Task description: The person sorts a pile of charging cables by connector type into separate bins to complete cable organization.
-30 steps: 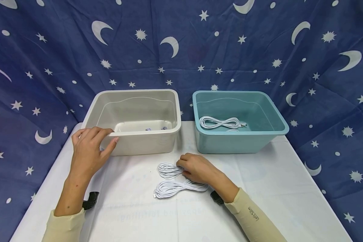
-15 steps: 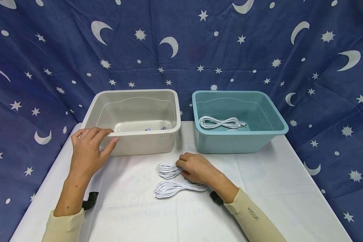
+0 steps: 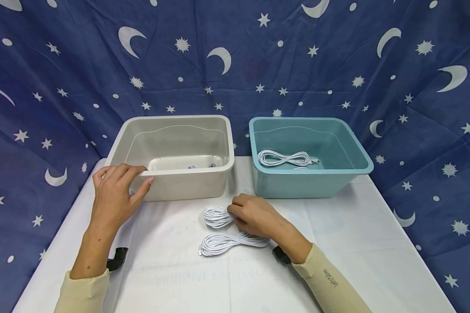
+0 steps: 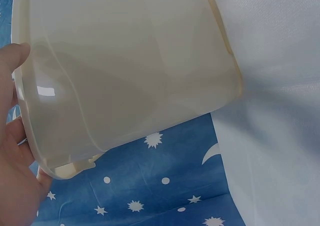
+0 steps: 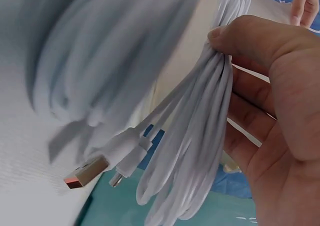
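Note:
My left hand [image 3: 115, 198] grips the front rim of a beige bin [image 3: 184, 187] near its left corner, thumb outside and fingers over the edge. In the right wrist view, my right hand [image 5: 280, 86] pinches a coiled white USB cable [image 5: 200, 86] at its middle between thumb and fingers. The cable's USB plug [image 5: 90, 171] and a smaller plug hang beside the loops. Seen from the head, that coil [image 3: 217, 216] pokes out left of my right hand, while a second white coiled cable [image 3: 223, 244] lies on the table just in front of it.
A teal bin [image 3: 297, 184] stands at the back right with a white coiled cable [image 3: 283, 158] inside. Small bluish bits [image 3: 212, 165] lie in the beige bin. A blue star-and-moon cloth [image 3: 243, 56] hangs behind the white-covered table [image 3: 188, 291].
My right hand has risen slightly away from me with the coiled USB cable in it. The left hand keeps its place on the beige bin's rim.

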{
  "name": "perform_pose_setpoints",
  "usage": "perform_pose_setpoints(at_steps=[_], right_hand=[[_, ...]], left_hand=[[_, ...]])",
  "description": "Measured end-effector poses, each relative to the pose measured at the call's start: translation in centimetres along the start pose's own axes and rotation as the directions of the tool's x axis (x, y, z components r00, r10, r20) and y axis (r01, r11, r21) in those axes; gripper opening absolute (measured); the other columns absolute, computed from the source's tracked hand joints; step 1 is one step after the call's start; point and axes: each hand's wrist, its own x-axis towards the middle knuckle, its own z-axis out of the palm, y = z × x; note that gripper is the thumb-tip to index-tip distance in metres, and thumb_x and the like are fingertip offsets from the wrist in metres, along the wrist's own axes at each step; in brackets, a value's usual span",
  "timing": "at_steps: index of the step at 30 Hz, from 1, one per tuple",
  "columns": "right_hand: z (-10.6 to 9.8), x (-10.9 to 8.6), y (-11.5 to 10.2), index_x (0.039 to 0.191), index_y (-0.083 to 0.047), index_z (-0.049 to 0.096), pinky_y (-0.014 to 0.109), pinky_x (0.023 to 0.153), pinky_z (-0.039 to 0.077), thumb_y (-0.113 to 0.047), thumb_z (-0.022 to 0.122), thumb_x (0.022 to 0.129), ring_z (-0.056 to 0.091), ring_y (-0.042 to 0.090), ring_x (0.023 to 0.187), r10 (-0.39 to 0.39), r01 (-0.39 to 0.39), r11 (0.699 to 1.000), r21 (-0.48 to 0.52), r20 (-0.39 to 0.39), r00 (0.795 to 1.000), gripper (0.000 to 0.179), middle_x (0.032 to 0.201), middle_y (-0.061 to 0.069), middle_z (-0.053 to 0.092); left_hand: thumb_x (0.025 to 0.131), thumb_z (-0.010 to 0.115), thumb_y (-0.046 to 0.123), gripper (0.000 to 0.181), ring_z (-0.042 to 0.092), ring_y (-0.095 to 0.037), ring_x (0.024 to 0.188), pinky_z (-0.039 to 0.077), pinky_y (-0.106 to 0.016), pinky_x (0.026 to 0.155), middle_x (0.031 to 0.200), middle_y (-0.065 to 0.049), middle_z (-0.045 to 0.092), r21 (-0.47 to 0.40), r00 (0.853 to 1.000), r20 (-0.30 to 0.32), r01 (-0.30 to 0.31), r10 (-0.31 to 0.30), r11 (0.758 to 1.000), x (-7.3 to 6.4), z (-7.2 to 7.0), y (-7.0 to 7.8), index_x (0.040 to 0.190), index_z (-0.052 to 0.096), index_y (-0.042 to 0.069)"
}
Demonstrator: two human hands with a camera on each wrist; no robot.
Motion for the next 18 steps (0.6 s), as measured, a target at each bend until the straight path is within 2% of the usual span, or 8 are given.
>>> perform_pose_setpoints(at_steps=[8,18], right_hand=[[-1.0,0.2,-0.4,0.101,-0.014,0.068,0.029,0.075,0.05,-0.01,0.072,0.084,0.056,0.015,0.083,-0.025,0.024,1.0,-0.014,-0.072,0.997,0.018,0.092,-0.003,0.058],[-2.6,0.4,-1.2,0.105,-0.014,0.069,0.03,0.079,0.05,-0.011,0.07,0.085,0.057,0.017,0.089,-0.033,0.029,0.999,-0.044,-0.092,0.995,0.02,0.097,-0.002,0.06]], left_hand=[[0.088,0.075,0.032,0.031,0.061,-0.031,0.095,0.028,-0.055,0.102,0.097,-0.008,0.068,0.001,1.0,0.002,0.002,-0.002,1.0,0.0,0.0,0.0,0.109,0.072,0.01],[0.088,0.075,0.032,0.03,0.061,-0.031,0.096,0.027,-0.055,0.102,0.097,-0.007,0.068,0.001,1.0,0.011,0.012,-0.012,1.0,-0.1,0.0,0.0,0.109,0.071,0.011]])
